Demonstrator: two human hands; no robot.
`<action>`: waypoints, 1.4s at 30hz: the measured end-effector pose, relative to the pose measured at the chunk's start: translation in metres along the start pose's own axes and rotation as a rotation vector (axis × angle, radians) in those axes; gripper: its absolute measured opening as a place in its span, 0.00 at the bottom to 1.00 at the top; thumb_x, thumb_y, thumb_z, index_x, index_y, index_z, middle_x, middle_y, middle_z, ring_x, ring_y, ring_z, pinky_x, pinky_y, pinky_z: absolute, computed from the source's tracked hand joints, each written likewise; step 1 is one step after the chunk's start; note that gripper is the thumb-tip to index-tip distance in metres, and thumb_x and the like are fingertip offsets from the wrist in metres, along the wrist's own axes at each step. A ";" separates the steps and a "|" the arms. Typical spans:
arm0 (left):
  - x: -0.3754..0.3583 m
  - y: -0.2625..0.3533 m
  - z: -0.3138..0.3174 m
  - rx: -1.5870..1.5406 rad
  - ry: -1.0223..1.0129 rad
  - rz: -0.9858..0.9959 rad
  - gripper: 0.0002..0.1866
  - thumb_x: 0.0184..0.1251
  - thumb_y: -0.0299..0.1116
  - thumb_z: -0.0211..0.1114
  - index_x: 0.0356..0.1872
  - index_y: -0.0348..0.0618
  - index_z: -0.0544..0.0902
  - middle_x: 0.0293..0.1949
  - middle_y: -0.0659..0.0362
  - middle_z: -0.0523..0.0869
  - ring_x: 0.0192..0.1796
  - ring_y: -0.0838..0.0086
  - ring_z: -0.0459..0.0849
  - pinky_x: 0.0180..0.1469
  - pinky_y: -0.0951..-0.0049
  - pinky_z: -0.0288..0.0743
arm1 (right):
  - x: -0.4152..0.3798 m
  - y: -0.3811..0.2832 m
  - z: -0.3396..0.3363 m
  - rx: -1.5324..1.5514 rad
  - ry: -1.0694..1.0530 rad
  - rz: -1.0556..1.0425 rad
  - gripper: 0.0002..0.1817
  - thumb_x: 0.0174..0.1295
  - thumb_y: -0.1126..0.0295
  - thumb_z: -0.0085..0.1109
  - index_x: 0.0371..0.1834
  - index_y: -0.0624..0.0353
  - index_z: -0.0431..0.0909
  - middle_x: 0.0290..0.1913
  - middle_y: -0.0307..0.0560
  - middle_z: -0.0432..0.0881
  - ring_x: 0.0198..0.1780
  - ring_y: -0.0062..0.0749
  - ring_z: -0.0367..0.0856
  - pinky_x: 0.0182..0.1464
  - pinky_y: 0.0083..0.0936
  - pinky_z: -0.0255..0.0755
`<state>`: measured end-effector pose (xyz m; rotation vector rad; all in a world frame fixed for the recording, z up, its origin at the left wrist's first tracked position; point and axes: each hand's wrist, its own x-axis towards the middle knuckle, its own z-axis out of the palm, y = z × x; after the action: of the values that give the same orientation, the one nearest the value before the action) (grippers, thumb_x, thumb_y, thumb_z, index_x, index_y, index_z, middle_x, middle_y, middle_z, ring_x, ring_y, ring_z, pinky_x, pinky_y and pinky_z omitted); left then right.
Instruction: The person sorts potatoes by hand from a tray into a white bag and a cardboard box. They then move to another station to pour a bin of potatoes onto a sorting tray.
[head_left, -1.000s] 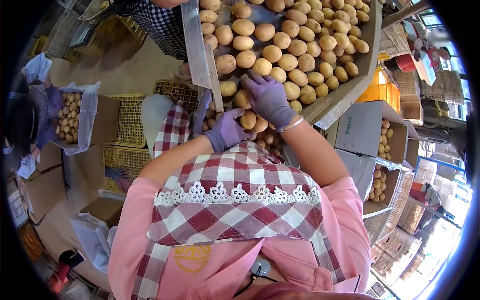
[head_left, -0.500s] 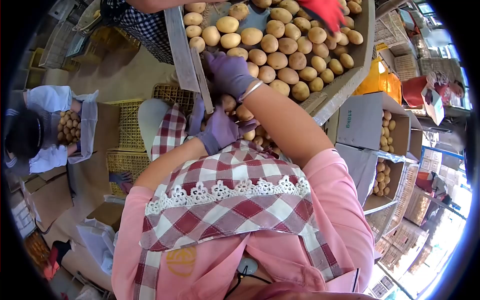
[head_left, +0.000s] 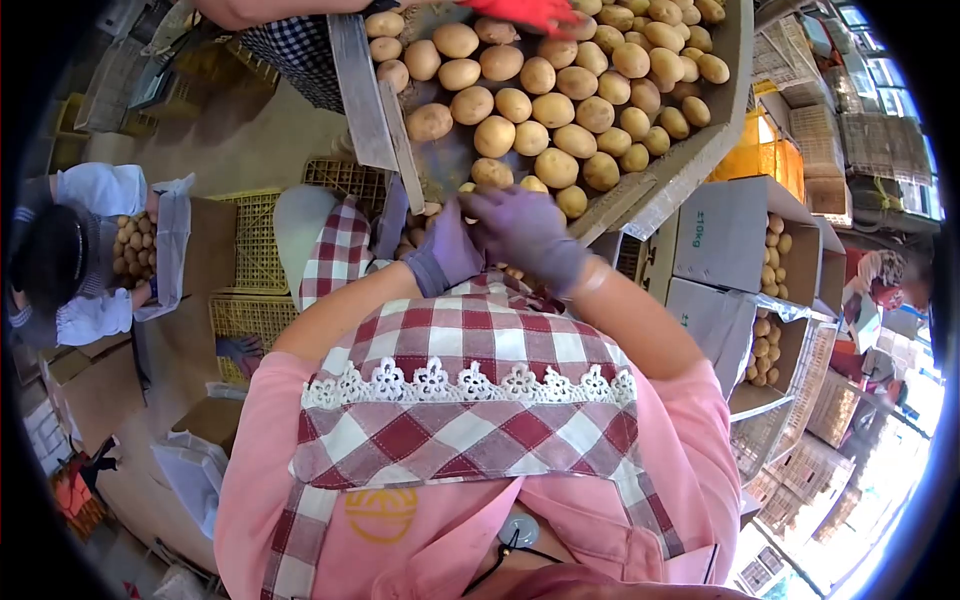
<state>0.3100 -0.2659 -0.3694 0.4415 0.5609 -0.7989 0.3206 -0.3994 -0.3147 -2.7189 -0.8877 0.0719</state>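
My left hand, in a purple-grey glove, is at the near end of a wooden sorting tray. Its fingers are curled, and what they hold is hidden. Beside it my right hand, gloved alike, is bent over with the fingers together and pointing left; their tips meet the left hand's, and the palm side does not show. Many potatoes lie on the tray just beyond both hands. Below the hands, more potatoes are partly visible beneath the tray's lip.
Across the tray a co-worker's red-gloved hand is over the potatoes. Cardboard boxes of potatoes stand at the right. Yellow crates are at the left, where another person bends by a lined box of potatoes.
My right hand has drawn back from the tray to meet my left hand. Potatoes on the tray have shifted towards me. The red-gloved hand has moved left.
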 end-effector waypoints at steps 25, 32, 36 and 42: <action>-0.013 0.011 -0.004 0.150 0.048 -0.137 0.55 0.60 0.72 0.53 0.76 0.48 0.41 0.77 0.52 0.46 0.73 0.38 0.54 0.70 0.38 0.54 | -0.139 0.077 -0.172 0.147 0.183 0.439 0.21 0.59 0.67 0.62 0.56 0.60 0.78 0.56 0.56 0.80 0.58 0.47 0.78 0.60 0.33 0.71; -0.033 0.008 -0.001 0.607 0.134 0.277 0.44 0.65 0.58 0.60 0.75 0.52 0.49 0.74 0.51 0.52 0.75 0.49 0.53 0.69 0.33 0.54 | 0.073 0.075 -0.045 -0.129 0.083 0.595 0.46 0.54 0.37 0.60 0.74 0.43 0.56 0.77 0.62 0.48 0.76 0.66 0.45 0.62 0.81 0.43; -0.017 0.009 -0.039 0.777 -0.008 0.400 0.52 0.58 0.46 0.73 0.74 0.47 0.46 0.73 0.47 0.56 0.73 0.52 0.59 0.70 0.43 0.59 | 0.052 0.009 0.008 -0.245 -0.018 0.174 0.41 0.59 0.38 0.52 0.74 0.41 0.58 0.76 0.49 0.53 0.77 0.55 0.47 0.65 0.81 0.38; -0.022 0.016 0.004 -0.010 -0.049 0.000 0.46 0.61 0.70 0.51 0.73 0.52 0.53 0.72 0.50 0.61 0.73 0.51 0.60 0.71 0.39 0.55 | -0.016 0.012 -0.027 -0.184 -0.397 0.247 0.41 0.59 0.43 0.57 0.76 0.30 0.52 0.80 0.39 0.46 0.78 0.56 0.42 0.67 0.76 0.39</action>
<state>0.3110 -0.2461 -0.3496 0.4123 0.5191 -0.8043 0.3184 -0.4244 -0.2923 -3.0321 -0.6728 0.6284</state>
